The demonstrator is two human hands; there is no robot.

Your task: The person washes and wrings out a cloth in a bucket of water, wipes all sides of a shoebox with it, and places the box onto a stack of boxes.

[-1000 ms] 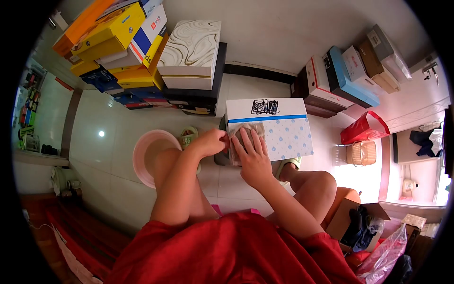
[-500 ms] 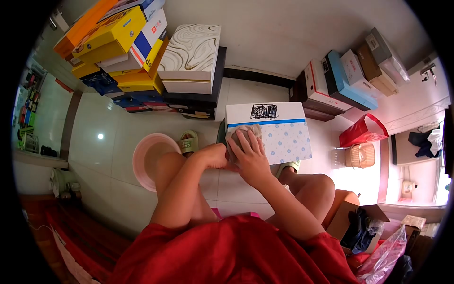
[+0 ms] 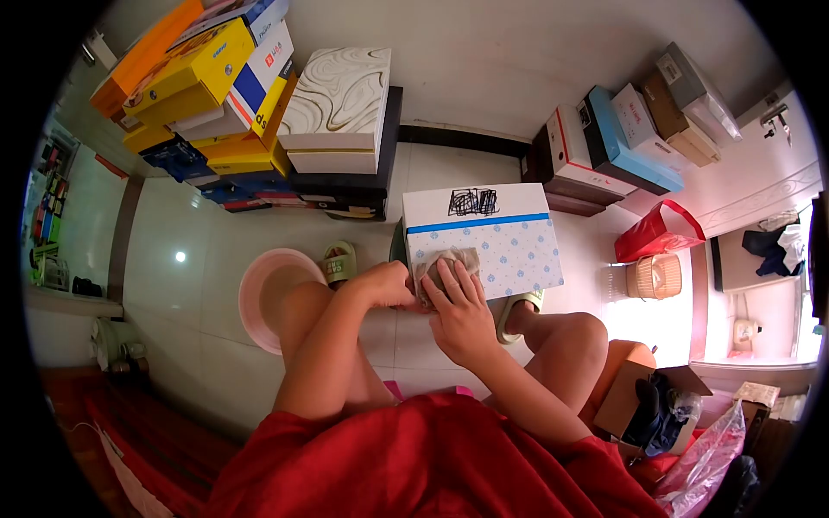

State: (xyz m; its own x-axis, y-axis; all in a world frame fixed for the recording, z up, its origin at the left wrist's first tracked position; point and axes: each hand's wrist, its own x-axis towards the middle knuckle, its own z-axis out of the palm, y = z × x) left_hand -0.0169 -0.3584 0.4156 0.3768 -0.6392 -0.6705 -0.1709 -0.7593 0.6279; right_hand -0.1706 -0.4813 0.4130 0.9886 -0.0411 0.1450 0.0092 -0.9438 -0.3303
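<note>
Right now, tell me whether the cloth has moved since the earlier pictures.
Yes: judged against the blue stripe on the box, the cloth has moved away, toward the box's near edge.

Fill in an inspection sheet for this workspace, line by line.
Surface: glossy pale tiled floor; the box's support is mostly hidden.
Job's things: white box with a blue band, black scribble and small blue motifs; crumpled cloth on its near left part.
Clutter: stacked boxes upper left, more boxes upper right; pink basin; red bag; basket; open carton.
Hands: right hand spread over the cloth; left hand curled near the box's lower left corner, grip unclear.
Cables: thin white cord, lower left, away from the hands.
Surroundings: pale wall with dark skirting; bright light at right.
</note>
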